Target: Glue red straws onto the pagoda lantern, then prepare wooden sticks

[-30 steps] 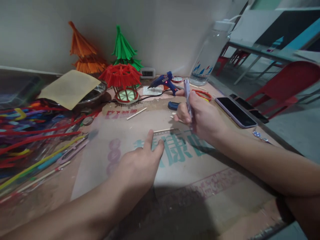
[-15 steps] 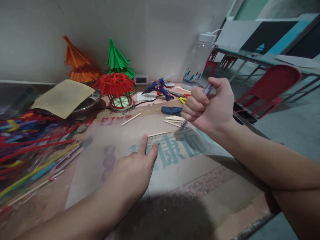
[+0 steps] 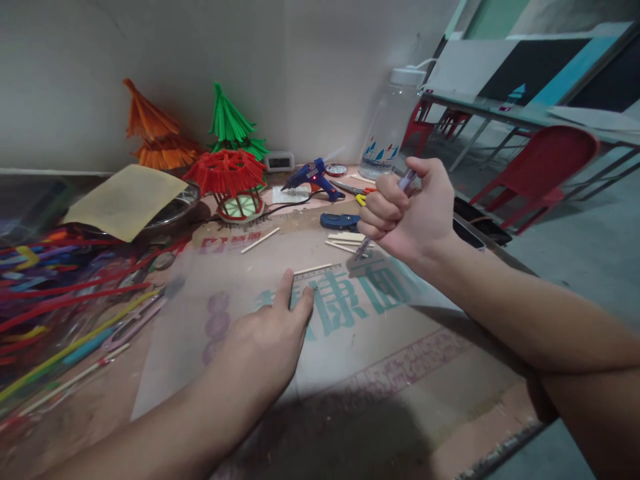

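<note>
My left hand [image 3: 260, 333] rests on the cardboard with its index finger and thumb stretched apart. Its fingertips press on a clear ruler [image 3: 325, 272], whose marked edge lies along a thin wooden stick [image 3: 314, 269]. Curled round a clear pen [image 3: 406, 180], my right hand [image 3: 407, 207] is raised above the board, right of the ruler. The pen's lower end slants down to the left; whether it touches the board I cannot tell. Several more wooden sticks [image 3: 345, 237] lie behind it, and a lone stick [image 3: 260, 241] is farther left.
Blue-handled cutters [image 3: 339, 221], scissors [image 3: 363, 198] and a blue glue gun [image 3: 313, 179] lie behind the sticks. A water bottle [image 3: 390, 127] stands by the wall. Red [image 3: 230, 170], green and orange fuzzy-roofed models stand back left, beside colourful pipe cleaners [image 3: 75, 287].
My right hand has shifted slightly left with the pen still in it. The left hand stays on the ruler and stick; the whole view has moved a little.
</note>
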Demonstrator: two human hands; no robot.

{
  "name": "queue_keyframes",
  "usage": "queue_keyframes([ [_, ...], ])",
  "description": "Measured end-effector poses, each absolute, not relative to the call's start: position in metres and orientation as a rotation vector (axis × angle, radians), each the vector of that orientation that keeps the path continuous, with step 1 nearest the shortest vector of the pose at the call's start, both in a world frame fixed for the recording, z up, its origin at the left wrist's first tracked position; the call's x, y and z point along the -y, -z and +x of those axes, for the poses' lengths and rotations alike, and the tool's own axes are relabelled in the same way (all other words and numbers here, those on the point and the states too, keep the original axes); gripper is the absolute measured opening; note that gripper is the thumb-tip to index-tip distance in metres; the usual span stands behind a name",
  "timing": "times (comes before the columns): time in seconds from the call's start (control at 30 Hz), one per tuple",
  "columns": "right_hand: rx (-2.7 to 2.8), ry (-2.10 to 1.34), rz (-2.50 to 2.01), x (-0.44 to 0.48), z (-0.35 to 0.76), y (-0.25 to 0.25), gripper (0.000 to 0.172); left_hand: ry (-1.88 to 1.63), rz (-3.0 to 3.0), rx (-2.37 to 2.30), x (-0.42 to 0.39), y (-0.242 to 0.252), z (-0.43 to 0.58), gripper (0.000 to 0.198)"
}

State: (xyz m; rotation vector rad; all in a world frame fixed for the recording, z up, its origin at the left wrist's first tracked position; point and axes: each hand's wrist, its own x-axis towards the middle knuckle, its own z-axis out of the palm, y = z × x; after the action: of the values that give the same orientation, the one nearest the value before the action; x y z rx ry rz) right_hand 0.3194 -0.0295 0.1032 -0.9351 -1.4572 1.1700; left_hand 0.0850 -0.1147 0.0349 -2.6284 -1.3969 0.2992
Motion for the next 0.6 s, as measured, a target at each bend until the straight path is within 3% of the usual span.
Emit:
queue_keyframes([
  [0.2,1.452,-1.15,-0.981,0.031,0.316,-0.104,0.063,-0.283,-2.632,1.423,0.114,-0.035,0.087,0.057],
  [0.37,1.455,-1.139,-0.948,0.035,0.303,-0.098,0.051,-0.278,-2.645,1.416,0.113,-0.035,0.088,0.055],
  [0.53,1.657,-1.133,-0.962,0.044,0.294,-0.083,0.061,-0.336,-2.686,1.44,0.113,-0.041,0.09,0.056],
  [0.6,1.759,-1.118,-0.94,0.046,0.292,-0.074,0.054,-0.345,-2.698,1.447,0.112,-0.042,0.09,0.058],
])
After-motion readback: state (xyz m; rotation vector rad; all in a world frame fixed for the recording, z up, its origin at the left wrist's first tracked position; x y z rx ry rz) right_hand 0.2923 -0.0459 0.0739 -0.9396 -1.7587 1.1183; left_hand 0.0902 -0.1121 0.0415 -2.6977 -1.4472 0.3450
